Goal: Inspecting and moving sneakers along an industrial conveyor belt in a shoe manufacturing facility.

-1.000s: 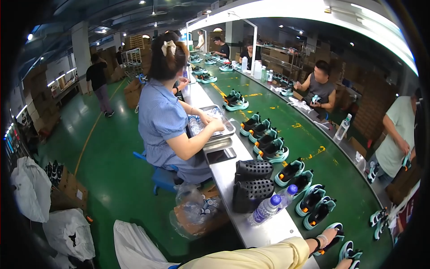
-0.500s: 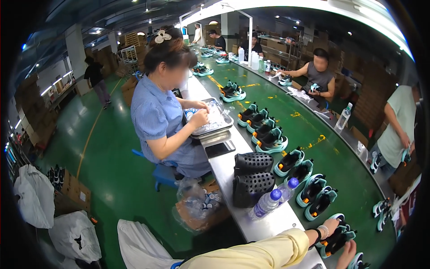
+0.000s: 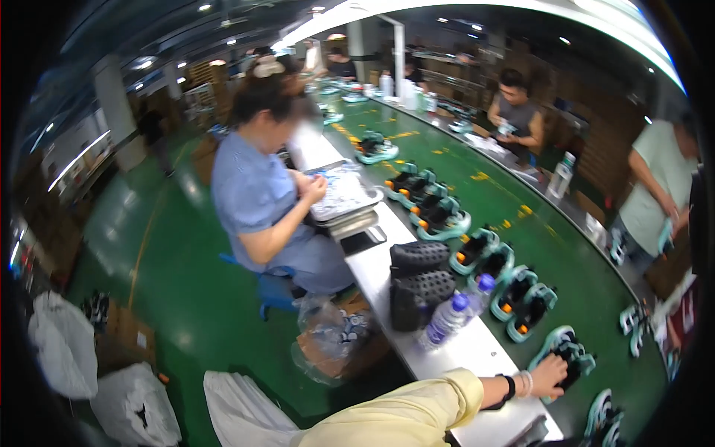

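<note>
My left hand (image 3: 550, 375), with a black band and a pale bead bracelet at the wrist, reaches over the near edge of the green belt. Its fingers close over a black and teal sneaker (image 3: 569, 350) in a pair; the grip is partly hidden by the hand. My right hand is out of view. Farther along the belt stand a pair of the same sneakers (image 3: 526, 301) and several more in a row. Another pair (image 3: 602, 419) sits at the lower right.
On the metal ledge stand two purple-capped bottles (image 3: 447, 322) and black perforated clogs (image 3: 421, 287). A seated co-worker (image 3: 261, 201) on the left handles small pieces over a metal tray (image 3: 346, 197). Across the green belt (image 3: 477, 186), other people handle sneakers.
My right hand has left the view. My left hand has shifted a little up and right and lies over the sneakers. The view has turned slightly and blurred.
</note>
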Available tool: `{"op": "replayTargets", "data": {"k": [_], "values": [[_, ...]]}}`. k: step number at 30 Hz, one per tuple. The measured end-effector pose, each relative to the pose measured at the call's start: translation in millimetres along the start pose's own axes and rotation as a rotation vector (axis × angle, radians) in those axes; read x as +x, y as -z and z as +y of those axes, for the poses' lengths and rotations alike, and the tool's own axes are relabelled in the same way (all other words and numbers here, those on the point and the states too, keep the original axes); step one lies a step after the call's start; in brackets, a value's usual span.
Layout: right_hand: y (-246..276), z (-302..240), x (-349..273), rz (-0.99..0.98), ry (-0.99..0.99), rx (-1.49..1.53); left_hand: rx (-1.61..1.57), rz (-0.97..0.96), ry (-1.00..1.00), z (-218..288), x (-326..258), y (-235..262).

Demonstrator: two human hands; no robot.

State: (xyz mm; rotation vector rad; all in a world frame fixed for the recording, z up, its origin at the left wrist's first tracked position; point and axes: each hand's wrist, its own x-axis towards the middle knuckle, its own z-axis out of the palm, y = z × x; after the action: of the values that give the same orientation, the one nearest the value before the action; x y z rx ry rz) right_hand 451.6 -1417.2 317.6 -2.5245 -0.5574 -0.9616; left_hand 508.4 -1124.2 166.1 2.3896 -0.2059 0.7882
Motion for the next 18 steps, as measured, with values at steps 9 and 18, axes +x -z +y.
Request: {"op": "replayTargets", "data": {"k": [9,18], "values": [[-44,166,-110,-0.107,-0.390,0.040,0.288,-0.208,-0.126,-8,17,25],[-12,114,-85,-0.005,-0.462,0.037,0.472,-0.201,-0.034,12,16,-9]]}}
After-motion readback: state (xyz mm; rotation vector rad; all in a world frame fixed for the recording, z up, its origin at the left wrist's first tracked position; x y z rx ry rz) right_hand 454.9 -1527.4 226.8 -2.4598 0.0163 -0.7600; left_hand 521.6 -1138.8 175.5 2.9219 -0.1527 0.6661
